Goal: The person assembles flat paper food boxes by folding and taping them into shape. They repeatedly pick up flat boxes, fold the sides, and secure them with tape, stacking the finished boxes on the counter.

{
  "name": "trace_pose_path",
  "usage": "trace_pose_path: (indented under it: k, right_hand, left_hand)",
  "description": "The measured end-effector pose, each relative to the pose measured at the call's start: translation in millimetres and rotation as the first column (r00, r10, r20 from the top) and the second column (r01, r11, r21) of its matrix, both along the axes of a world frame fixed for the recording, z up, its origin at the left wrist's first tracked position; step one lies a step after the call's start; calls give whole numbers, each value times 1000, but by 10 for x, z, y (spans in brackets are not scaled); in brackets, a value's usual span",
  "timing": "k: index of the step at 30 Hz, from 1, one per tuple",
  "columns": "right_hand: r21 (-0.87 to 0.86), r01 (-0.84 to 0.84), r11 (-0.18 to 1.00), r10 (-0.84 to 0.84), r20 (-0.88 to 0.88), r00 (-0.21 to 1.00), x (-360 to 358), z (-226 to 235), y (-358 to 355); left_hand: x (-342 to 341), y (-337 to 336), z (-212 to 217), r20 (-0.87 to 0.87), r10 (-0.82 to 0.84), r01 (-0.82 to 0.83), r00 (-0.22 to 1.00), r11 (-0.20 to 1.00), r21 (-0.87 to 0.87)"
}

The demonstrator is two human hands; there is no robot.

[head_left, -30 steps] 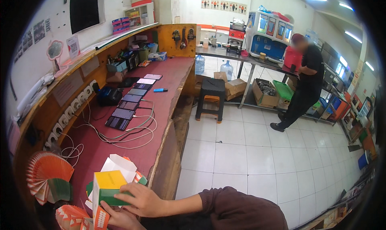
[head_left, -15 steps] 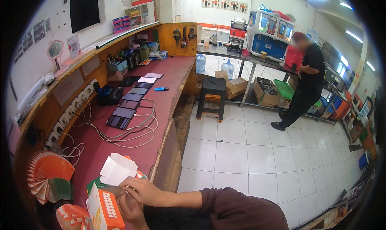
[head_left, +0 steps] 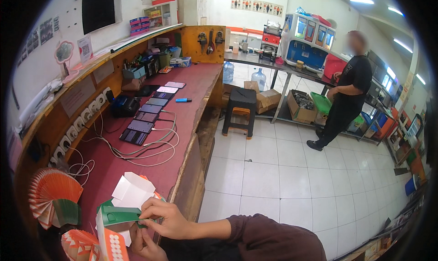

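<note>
At the lower left is a small cardboard box, orange and white with a green flap across its top. My right hand pinches the right end of this green flap between thumb and fingers. Just below, my left hand grips the box's near right side, its fingers partly hidden by the box. A white unfolded carton flap stands up right behind the box. Fanned stacks of folded orange and green cartons lie on the left, with another orange fan below.
Along the red-topped counter lies a row of several phones with charging cables and a blue marker. A black stool stands on the tiled floor. Another person stands by the far metal table.
The green flap has come into view across the box's top, with my right hand now on it. The orange dotted side sits lower. The other person has straightened up and moved their arms.
</note>
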State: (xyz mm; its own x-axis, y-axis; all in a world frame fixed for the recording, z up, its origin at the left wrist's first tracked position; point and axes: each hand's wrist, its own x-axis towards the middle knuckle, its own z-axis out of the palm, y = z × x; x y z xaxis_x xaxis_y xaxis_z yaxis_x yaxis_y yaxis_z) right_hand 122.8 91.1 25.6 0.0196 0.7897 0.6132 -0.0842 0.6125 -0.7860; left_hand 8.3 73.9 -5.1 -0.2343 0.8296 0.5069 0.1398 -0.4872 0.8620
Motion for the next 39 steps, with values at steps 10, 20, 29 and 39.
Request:
trace_pose_path:
  k: [10, 20, 29, 39]
  right_hand:
    - [95, 80, 992, -94, 159, 983, -45, -184, -69]
    - [382, 127, 915, -341, 568, 749, 176, -245, 17]
    - [-8, 222, 975, -159, 675, 720, 385, -290, 147]
    - [-252, -97, 963, 147, 187, 971, 246, -850, -476]
  left_hand:
    - [-127, 61, -111, 224, 14, 24, 974, 986, -165]
    - [-135, 188, -239, -76, -102, 89, 992, 983, -159]
    - [86, -375, -371, -850, -202, 385, 486, 923, 1]
    - [-581, -281, -496, 53, -182, 179, 982, 983, 45]
